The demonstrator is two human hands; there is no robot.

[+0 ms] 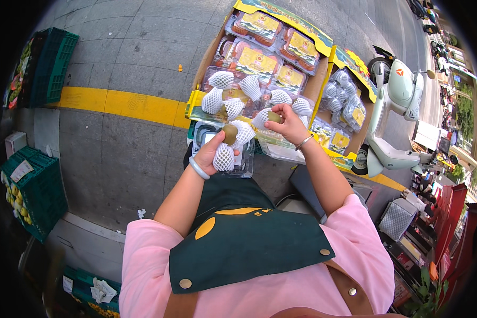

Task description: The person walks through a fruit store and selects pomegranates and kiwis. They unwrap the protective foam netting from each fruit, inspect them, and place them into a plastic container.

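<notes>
My left hand holds a brown kiwifruit, with foam-net sleeves beside and below it, over a clear plastic clamshell. Between the fingers of my right hand is another kiwifruit, partly inside a white foam-net sleeve. Beyond my hands, several sleeved fruits lie on clear packs at the near edge of a yellow-rimmed cardboard box. Labelled clamshells of reddish produce fill its far part.
A second carton holds packs of foam-sleeved fruit. A pale green scooter stands right of it. Green crates and a fruit crate stand at the left. A yellow line crosses the grey paving.
</notes>
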